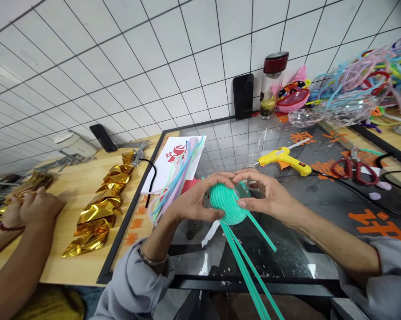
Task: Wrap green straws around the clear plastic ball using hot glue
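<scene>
A round green coil (pixel 227 205) of fuzzy stems is held between my two hands above the dark glass tabletop. My left hand (pixel 200 200) grips its left side, with the thumb near the bottom and the fingers over the top. My right hand (pixel 263 191) closes on its right side, the thumb pressed on the coil's face. Loose green stems (pixel 247 275) hang down from the coil toward the table's front edge. Something clear and round shows partly behind the coil, under my right fingers.
A yellow glue gun (pixel 283 160) and red scissors (pixel 355 170) lie to the right. Pastel stems (pixel 177 178) rest on white paper at left. A phone (pixel 243 97) and glass bottle (pixel 270 89) stand by the wall. Another person's hands (pixel 37 206) are at far left beside gold foil (pixel 100 209).
</scene>
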`<state>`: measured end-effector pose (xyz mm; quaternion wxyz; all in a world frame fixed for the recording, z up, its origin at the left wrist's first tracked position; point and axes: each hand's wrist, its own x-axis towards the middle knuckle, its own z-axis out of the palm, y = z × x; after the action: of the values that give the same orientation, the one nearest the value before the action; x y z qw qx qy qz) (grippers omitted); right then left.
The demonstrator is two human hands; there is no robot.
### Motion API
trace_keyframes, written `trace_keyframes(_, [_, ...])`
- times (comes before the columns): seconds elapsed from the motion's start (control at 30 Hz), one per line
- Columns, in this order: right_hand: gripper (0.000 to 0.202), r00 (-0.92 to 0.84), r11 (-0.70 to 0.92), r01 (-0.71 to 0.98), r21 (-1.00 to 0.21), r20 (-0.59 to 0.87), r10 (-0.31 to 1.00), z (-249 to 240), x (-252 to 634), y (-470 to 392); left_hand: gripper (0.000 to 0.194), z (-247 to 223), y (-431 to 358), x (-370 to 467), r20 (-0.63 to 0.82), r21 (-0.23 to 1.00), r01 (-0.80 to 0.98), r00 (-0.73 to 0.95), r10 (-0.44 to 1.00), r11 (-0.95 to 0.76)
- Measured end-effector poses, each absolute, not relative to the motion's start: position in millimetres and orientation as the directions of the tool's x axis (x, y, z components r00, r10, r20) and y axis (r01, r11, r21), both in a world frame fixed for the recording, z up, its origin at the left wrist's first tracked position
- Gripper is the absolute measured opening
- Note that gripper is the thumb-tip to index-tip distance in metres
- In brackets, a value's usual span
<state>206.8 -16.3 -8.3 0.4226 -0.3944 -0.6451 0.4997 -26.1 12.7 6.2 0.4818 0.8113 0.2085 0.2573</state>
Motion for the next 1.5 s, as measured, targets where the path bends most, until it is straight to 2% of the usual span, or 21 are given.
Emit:
trace_keyframes(0.27, [0.045, -0.390, 0.238, 0.081, -0.968, 0.189, 0.901, -9, 212, -16, 0.053, 4, 15, -26, 0.239, 0.873, 0.077, 0.794, 0.559, -0.482])
trace_keyframes(0.63, [0.044, -0.331, 0.229, 0.071, -0.971, 0.193, 0.924, -11, 210, -16, 0.042, 9, 12, -21, 0.238, 0.898, 0.051, 0.778, 0.581, -0.436])
trace_keyframes(0.97, [0.041, -0.281, 0.317, 0.149, -0.937, 0.267, 0.922, -8, 208, -23, 0.037, 7, 10, -19, 0.252, 0.903, 0.045, 0.750, 0.612, -0.427])
trace_keyframes(1.1, [0.031, -0.298, 0.482, 0.298, -0.824, 0.399, 0.867, -4, 211, -32, 0.035, 7, 10, -19, 0.263, 0.892, 0.056, 0.742, 0.616, -0.448])
trace_keyframes(1.3, [0.029, -0.387, 0.673, 0.539, -0.506, 0.560, 0.732, -2, 213, -48, 0.036, 7, 10, -19, 0.262, 0.901, 0.045, 0.736, 0.624, -0.432])
trace_keyframes(1.37, [0.025, -0.424, 0.698, 0.549, -0.459, 0.567, 0.706, -1, 213, -51, 0.036, 7, 10, -20, 0.273, 0.901, 0.030, 0.735, 0.621, -0.432])
trace_keyframes(1.5, [0.011, -0.473, 0.734, 0.508, -0.451, 0.565, 0.675, 1, 212, -54, 0.035, 6, 11, -20, 0.286, 0.903, 0.007, 0.734, 0.616, -0.429])
